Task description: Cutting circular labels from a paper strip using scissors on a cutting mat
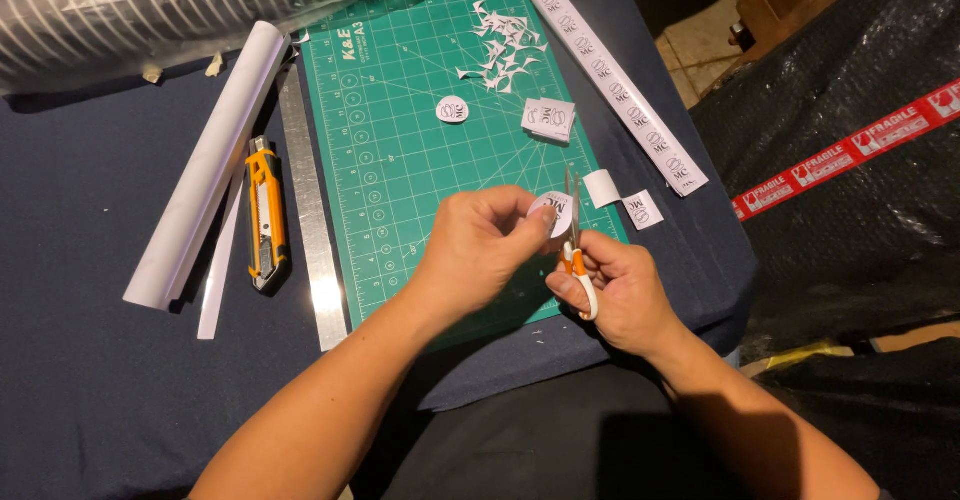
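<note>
My left hand (pixel 480 245) pinches a small round paper label (pixel 556 210) above the near right part of the green cutting mat (pixel 400 160). My right hand (pixel 612 290) grips orange-handled scissors (pixel 574 245), their blades pointing up at the label's edge. One finished round label (pixel 452 110) lies on the mat's middle, with a small stack of square labels (pixel 549 119) to its right. Several paper offcuts (pixel 503 52) are scattered at the mat's far end.
A long strip of printed labels (pixel 615 85) lies right of the mat, with short pieces (pixel 625 200) near my hands. Left of the mat are a steel ruler (pixel 308 210), an orange utility knife (pixel 265 215) and a rolled white paper (pixel 210 170). Black wrapped bundles (pixel 850 190) stand at right.
</note>
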